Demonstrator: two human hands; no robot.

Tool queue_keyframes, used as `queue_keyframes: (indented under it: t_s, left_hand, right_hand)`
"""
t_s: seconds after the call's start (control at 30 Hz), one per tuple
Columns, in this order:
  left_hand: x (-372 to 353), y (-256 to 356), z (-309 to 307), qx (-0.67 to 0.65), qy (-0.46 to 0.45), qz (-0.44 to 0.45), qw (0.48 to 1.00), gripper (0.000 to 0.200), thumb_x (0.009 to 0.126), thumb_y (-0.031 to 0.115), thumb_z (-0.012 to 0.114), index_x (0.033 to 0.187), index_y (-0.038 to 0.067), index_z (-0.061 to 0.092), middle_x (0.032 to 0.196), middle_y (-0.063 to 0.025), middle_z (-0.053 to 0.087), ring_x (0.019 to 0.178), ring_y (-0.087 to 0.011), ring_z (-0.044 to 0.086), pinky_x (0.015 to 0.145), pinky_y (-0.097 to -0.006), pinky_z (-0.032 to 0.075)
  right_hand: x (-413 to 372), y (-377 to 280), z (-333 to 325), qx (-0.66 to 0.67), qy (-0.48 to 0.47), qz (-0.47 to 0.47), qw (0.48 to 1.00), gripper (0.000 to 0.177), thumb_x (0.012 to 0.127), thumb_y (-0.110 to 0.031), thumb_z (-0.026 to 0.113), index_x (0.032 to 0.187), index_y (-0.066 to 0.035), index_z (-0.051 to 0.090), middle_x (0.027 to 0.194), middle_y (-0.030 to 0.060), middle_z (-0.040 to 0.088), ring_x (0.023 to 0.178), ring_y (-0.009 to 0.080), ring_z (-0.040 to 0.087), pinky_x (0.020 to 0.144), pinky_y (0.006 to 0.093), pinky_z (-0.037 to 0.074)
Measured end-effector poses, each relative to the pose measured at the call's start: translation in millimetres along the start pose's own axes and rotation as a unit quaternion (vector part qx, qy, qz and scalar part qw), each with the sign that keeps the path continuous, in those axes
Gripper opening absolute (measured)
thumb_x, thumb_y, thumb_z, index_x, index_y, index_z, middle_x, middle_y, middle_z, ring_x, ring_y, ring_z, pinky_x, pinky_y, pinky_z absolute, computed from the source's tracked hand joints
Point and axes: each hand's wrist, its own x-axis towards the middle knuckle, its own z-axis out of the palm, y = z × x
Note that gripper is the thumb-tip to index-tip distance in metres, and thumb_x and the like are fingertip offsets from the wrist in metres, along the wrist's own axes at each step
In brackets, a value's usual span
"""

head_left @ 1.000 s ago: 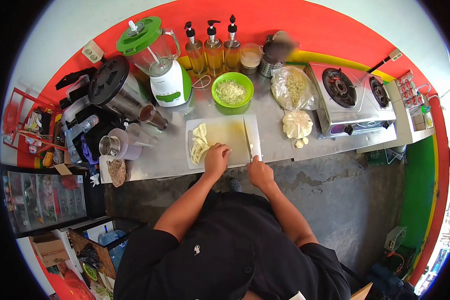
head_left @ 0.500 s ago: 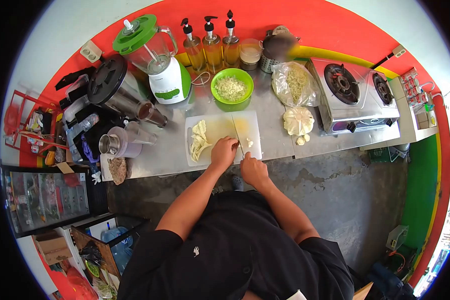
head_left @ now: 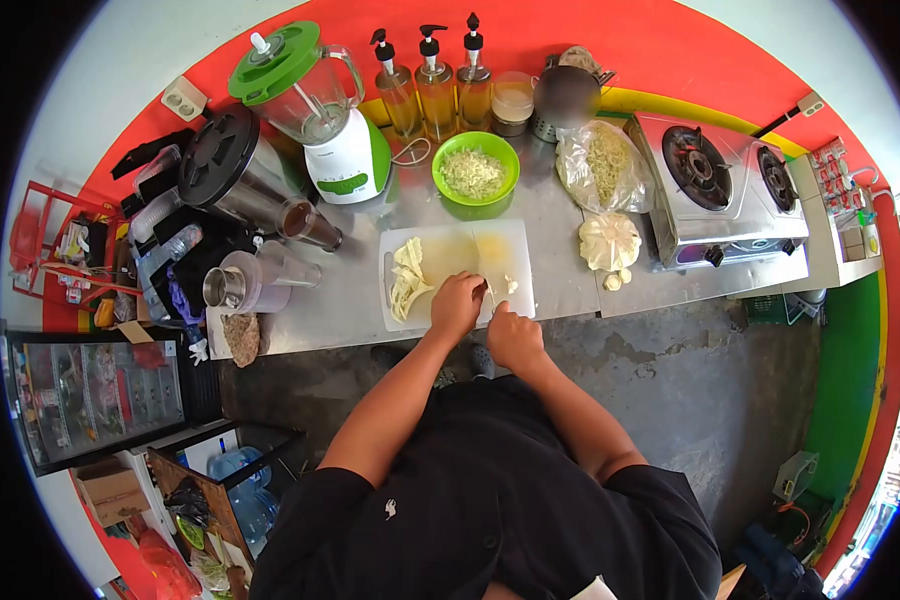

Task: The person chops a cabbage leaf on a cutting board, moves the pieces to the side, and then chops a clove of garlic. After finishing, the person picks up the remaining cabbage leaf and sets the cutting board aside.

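Note:
A white cutting board [head_left: 452,237] lies at the counter's front edge. My right hand [head_left: 515,338] is closed around the handle of a knife [head_left: 484,262], whose blade points away from me across the board. Close by the blade's left side, my left hand [head_left: 458,304] presses down with curled fingers; what lies beneath the fingertips is hidden. Pale cabbage leaves [head_left: 407,280] are piled on the board's left part. To the right of the blade sit a few small cut bits [head_left: 511,284].
Beyond the board stands a green bowl [head_left: 477,204] of chopped pale vegetable. On the right are a clear bag [head_left: 606,170] of shreds, a cabbage [head_left: 610,241] and a gas stove [head_left: 685,225]. A blender [head_left: 345,165] and a steel flask-like container [head_left: 310,226] stand left.
The whole view has shifted slightly, so the counter appears a little further right. Both hands stay at nearly the same place on the board, with only slight movement around the knife.

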Motion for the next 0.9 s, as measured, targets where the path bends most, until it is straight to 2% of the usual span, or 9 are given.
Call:
queue_keyframes:
  t_s: [0.03, 0.1, 0.17, 0.3, 0.5, 0.57, 0.73, 0.8, 0.9]
  left_hand:
    - [0.2, 0.1, -0.2, 0.000, 0.001, 0.001, 1.000, 0.008, 0.086, 0.013, 0.066, 0.091, 0.010, 0.070, 0.091, -0.0064, 0.067, 0.090, -0.0314, 0.064, 0.076, -0.0435, 0.053]
    - [1.2, 0.4, -0.2, -0.027, 0.015, 0.009, 0.999, 0.008, 0.083, 0.010, 0.067, 0.089, 0.005, 0.068, 0.087, -0.0118, 0.065, 0.086, -0.0354, 0.063, 0.073, -0.0455, 0.050]
    - [3.6, -2.8, -0.5, -0.044, 0.004, 0.005, 0.999, 0.008, 0.082, 0.010, 0.068, 0.088, 0.005, 0.068, 0.086, -0.0125, 0.065, 0.084, -0.0357, 0.063, 0.072, -0.0455, 0.050]
    - [8.0, -7.1, 0.2, -0.055, -0.015, -0.003, 0.998, 0.007, 0.081, 0.009, 0.069, 0.086, 0.004, 0.068, 0.085, -0.0139, 0.065, 0.081, -0.0362, 0.063, 0.071, -0.0455, 0.050]
    - [3.4, -6.3, 2.9, -0.047, -0.001, -0.018, 0.999, 0.007, 0.083, 0.011, 0.069, 0.086, 0.004, 0.069, 0.086, -0.0138, 0.065, 0.083, -0.0367, 0.063, 0.071, -0.0464, 0.049]
    - [1.7, -6.1, 4.0, -0.038, 0.005, -0.015, 0.999, 0.007, 0.083, 0.012, 0.069, 0.086, 0.005, 0.069, 0.086, -0.0137, 0.065, 0.084, -0.0364, 0.063, 0.072, -0.0462, 0.050]
    - [-6.5, -4.4, 5.4, -0.015, 0.018, -0.008, 1.000, 0.008, 0.085, 0.012, 0.067, 0.087, 0.005, 0.070, 0.087, -0.0128, 0.066, 0.086, -0.0350, 0.063, 0.074, -0.0450, 0.051]
    - [-11.4, -5.0, 9.5, -0.001, 0.059, 0.015, 0.998, 0.009, 0.087, 0.013, 0.066, 0.093, 0.009, 0.072, 0.091, -0.0092, 0.066, 0.092, -0.0328, 0.063, 0.077, -0.0448, 0.052]
    - [-17.1, -3.7, 10.4, 0.005, 0.062, 0.022, 0.998, 0.011, 0.086, 0.012, 0.065, 0.094, 0.008, 0.073, 0.091, -0.0088, 0.066, 0.092, -0.0322, 0.063, 0.078, -0.0445, 0.052]
  right_hand:
    - [-0.1, -1.4, 2.9, -0.001, -0.004, 0.007, 1.000, 0.026, 0.088, -0.014, 0.059, 0.107, 0.002, 0.053, 0.083, 0.0186, 0.073, 0.078, 0.0335, 0.075, 0.067, 0.0428, 0.060]
    - [4.0, -0.5, 5.8, -0.001, -0.006, 0.015, 1.000, 0.026, 0.089, -0.014, 0.059, 0.108, 0.002, 0.052, 0.084, 0.0187, 0.073, 0.078, 0.0333, 0.075, 0.067, 0.0425, 0.060]
    - [8.1, 3.2, 9.8, 0.008, -0.013, 0.002, 1.000, 0.024, 0.090, -0.016, 0.057, 0.104, 0.003, 0.051, 0.082, 0.0207, 0.072, 0.078, 0.0363, 0.074, 0.067, 0.0460, 0.059]
    - [4.2, 4.1, 2.5, -0.010, -0.013, -0.013, 1.000, 0.023, 0.090, -0.015, 0.057, 0.104, 0.003, 0.051, 0.081, 0.0204, 0.072, 0.076, 0.0362, 0.074, 0.066, 0.0459, 0.059]
    - [8.7, 2.2, 10.9, 0.005, -0.011, 0.002, 1.000, 0.025, 0.092, -0.018, 0.055, 0.105, 0.003, 0.050, 0.082, 0.0202, 0.072, 0.077, 0.0367, 0.074, 0.069, 0.0462, 0.059]
    - [11.8, 3.9, 10.8, -0.010, -0.003, 0.002, 1.000, 0.026, 0.088, -0.014, 0.060, 0.106, 0.002, 0.052, 0.084, 0.0175, 0.073, 0.078, 0.0320, 0.075, 0.068, 0.0415, 0.060]
    - [3.8, -1.2, 8.8, -0.008, -0.011, 0.004, 1.000, 0.024, 0.088, -0.015, 0.059, 0.104, 0.002, 0.052, 0.084, 0.0185, 0.073, 0.078, 0.0328, 0.075, 0.068, 0.0425, 0.060]
    - [4.5, 0.8, 10.8, -0.011, -0.009, 0.005, 1.000, 0.024, 0.088, -0.015, 0.059, 0.104, 0.002, 0.053, 0.084, 0.0191, 0.073, 0.078, 0.0332, 0.075, 0.068, 0.0428, 0.060]
    - [4.0, 3.6, 7.1, 0.010, -0.012, -0.002, 1.000, 0.025, 0.088, -0.016, 0.058, 0.104, 0.002, 0.052, 0.084, 0.0194, 0.073, 0.078, 0.0342, 0.075, 0.068, 0.0432, 0.060]
